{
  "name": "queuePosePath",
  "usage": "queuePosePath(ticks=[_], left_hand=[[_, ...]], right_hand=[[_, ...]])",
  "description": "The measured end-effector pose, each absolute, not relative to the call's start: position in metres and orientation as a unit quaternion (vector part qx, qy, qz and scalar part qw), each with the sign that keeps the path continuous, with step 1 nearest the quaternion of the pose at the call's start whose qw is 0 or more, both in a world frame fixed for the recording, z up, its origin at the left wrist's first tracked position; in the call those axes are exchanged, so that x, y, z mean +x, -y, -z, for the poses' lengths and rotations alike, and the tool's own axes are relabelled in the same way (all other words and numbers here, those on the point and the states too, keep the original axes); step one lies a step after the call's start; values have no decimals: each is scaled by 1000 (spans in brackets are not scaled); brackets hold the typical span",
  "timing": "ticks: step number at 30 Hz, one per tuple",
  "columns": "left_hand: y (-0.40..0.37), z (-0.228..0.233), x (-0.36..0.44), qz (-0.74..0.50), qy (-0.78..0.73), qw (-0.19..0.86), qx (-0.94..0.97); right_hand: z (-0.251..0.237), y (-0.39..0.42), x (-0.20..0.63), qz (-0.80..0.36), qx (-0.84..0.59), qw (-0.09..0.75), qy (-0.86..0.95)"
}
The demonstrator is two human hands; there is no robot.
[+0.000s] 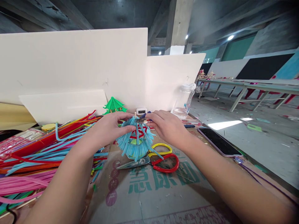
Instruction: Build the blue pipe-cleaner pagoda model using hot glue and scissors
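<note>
Holding the blue straw canopy [135,140] upright on the bench [163,193], our left hand [109,129] and right hand [167,126] pinch its top with closed fingers; squeezing too hard could, we judge, splay the straws.

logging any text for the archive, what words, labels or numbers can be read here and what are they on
Cardboard sheet under the scissors: large green Chinese characters, partly covered, not surely readable.
Same cardboard, purple round stamp and bottom strip of print: too blurred.
Small white digital display behind the blue straw model: digits too small.
Phone: screen dark, no text.
</note>
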State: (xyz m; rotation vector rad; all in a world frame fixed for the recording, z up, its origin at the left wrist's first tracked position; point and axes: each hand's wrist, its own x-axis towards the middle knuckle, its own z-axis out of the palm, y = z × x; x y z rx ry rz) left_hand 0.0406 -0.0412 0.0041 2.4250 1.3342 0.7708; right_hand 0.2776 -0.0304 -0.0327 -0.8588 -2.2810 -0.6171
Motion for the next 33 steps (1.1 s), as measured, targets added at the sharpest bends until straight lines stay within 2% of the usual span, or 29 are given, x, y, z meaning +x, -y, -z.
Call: queuePosePath(ticks=[13, 19, 33], left_hand=[[41, -4, 41, -266, -465, 131, 834], [40, -2, 39, -278, -464, 144, 829], [39, -1, 37, -275, -469, 181, 819]], right_hand=[[33, 30, 278, 251, -324, 307, 859], [29, 31, 283, 252, -319, 337, 849], [32, 31, 278, 228, -329, 304, 864]])
